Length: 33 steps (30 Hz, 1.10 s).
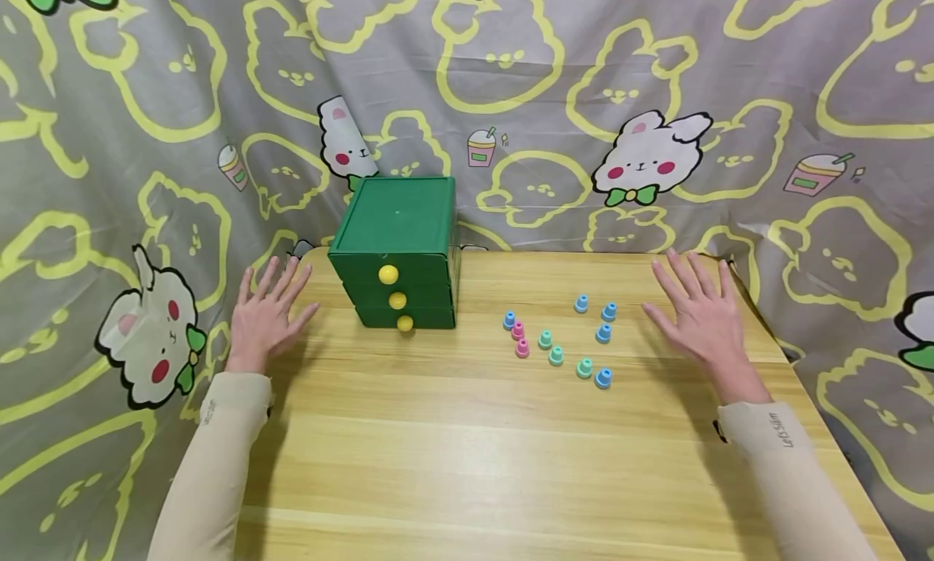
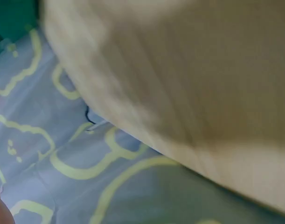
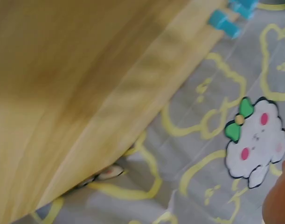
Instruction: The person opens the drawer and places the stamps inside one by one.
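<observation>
My left hand [image 1: 264, 322] hovers with spread fingers over the table's left edge, beside a green drawer box [image 1: 397, 216]. The box has three drawers with yellow round knobs [image 1: 397, 300], all pushed in. On the right, my right hand [image 1: 700, 318] is also spread and holds nothing. Nearest to it are small blue pegs [image 1: 609, 310] with flared bases. Pink pegs [image 1: 517, 330] and mint green pegs [image 1: 556, 355] stand further left, between the box and the right hand. In the right wrist view two blue pegs [image 3: 224, 24] show at the top, blurred.
A light wooden table [image 1: 467, 464] carries everything. Grey patterned cloth [image 1: 540, 74] hangs behind it and down both sides, close to the table's edges. The drawer box stands at the back left.
</observation>
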### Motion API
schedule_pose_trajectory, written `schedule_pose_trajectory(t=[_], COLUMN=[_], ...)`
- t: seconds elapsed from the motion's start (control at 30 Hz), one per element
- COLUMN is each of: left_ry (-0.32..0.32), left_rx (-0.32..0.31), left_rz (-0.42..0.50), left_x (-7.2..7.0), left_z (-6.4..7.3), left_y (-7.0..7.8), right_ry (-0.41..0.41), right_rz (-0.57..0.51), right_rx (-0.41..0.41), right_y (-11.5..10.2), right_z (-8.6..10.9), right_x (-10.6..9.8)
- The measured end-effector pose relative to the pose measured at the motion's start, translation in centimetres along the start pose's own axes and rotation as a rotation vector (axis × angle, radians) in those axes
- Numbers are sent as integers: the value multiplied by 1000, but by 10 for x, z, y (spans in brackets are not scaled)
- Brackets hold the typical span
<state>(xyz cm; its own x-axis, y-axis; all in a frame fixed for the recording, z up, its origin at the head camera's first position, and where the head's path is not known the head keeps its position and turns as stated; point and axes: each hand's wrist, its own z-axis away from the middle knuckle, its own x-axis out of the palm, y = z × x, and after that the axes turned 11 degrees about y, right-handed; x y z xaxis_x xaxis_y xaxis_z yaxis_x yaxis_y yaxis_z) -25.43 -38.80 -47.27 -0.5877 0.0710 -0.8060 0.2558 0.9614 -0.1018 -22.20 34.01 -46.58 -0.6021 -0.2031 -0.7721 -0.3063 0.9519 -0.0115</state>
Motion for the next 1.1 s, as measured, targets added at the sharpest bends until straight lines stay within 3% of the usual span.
schedule_pose_trajectory(t=[0.3, 0.47, 0.67, 0.87, 0.97, 1.1], left_ry=[75, 89, 80, -42, -95, -125], left_rx=[-125, -205, -354, -524, -563, -576], left_rz=[91, 211, 550, 966, 1097, 1201], left_x=[-15, -20, -27, -29, -26, -22], left_z=[-25, -45, -69, -92, -103, -114], left_y=[13, 21, 34, 53, 62, 71], right_ry=[88, 102, 29, -135, -202, -275], right_rz=[-195, -377, -719, -982, -1073, -1158], right_rx=[26, 59, 136, 160, 154, 138], right_y=[-53, -88, -141, -198, -223, -255], right_z=[-30, -44, -59, -71, -77, -85], right_x=[-3, -1, 1, 10, 20, 30])
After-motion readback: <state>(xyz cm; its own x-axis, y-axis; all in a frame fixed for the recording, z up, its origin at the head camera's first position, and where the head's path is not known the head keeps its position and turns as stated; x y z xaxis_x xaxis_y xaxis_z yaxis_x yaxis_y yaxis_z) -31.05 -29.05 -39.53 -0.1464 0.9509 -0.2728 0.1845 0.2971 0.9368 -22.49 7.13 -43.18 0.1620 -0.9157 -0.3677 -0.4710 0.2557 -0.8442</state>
